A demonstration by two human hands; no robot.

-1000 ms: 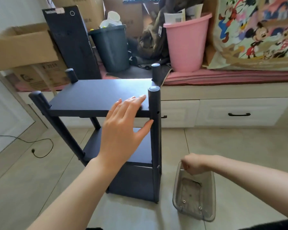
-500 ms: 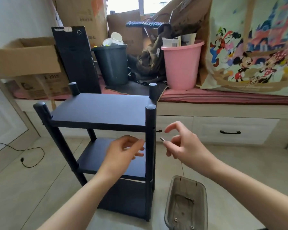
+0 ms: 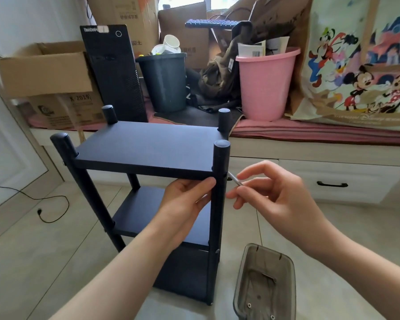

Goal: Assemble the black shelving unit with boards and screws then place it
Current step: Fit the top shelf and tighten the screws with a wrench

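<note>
— shelf (image 3: 148, 146) status?
— it stands upright on the tile floor (image 3: 32, 262). my left hand (image 3: 185, 199) grips the top board's front edge beside the post (image 3: 219, 181); my right hand (image 3: 270, 192) pinches a screw (image 3: 234, 179), its tip at the post.
— next?
— i'd guess seat it in the hole, straight. tray (image 3: 266, 287) of spares near; cluttered bench (image 3: 310, 135) behind.

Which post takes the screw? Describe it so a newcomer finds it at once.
Start at the black shelving unit standing on the tiled floor. Of its four round posts, take the near right post, beside the top board's front right corner. It alone has the left hand beside it and the screw in the right hand pointing at it.
</note>
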